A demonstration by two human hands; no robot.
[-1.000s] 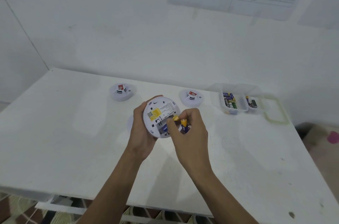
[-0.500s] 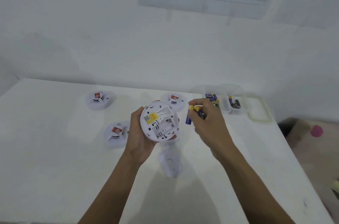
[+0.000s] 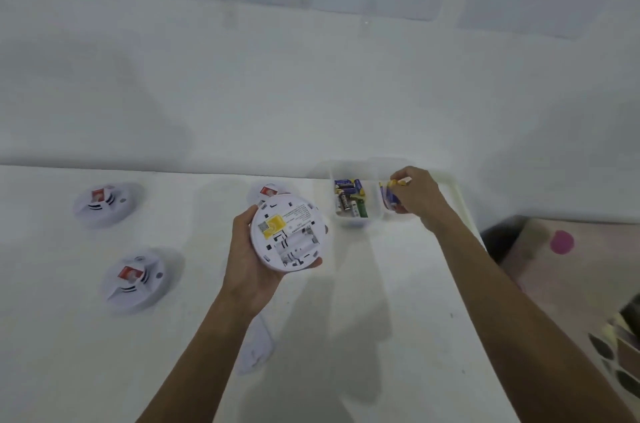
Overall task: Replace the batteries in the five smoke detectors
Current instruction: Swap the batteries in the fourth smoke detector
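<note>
Fingers (image 3: 316, 262) and thumb of the left hand (image 3: 252, 270) are curling round the rim of a white smoke detector (image 3: 289, 235), holding it tilted above the table (image 3: 381, 318), its back facing the camera and showing a yellow label and an empty battery bay. The right hand (image 3: 415, 195) is reaching to the far edge, pinching blue-and-yellow batteries (image 3: 389, 195) at the mouth of a small clear tub (image 3: 394, 214); whether they are touching its bottom is unclear. Just left of it, a second clear tub (image 3: 349, 223) is holding mixed batteries (image 3: 348, 201). A pale lid (image 3: 460, 194) is lying beyond the right hand. Three other detectors are sitting face up: one (image 3: 268, 190) partly behind the held one, two (image 3: 104, 202) (image 3: 133, 282) well to the left. A white cover plate (image 3: 256, 351) is lying under the left forearm.
</note>
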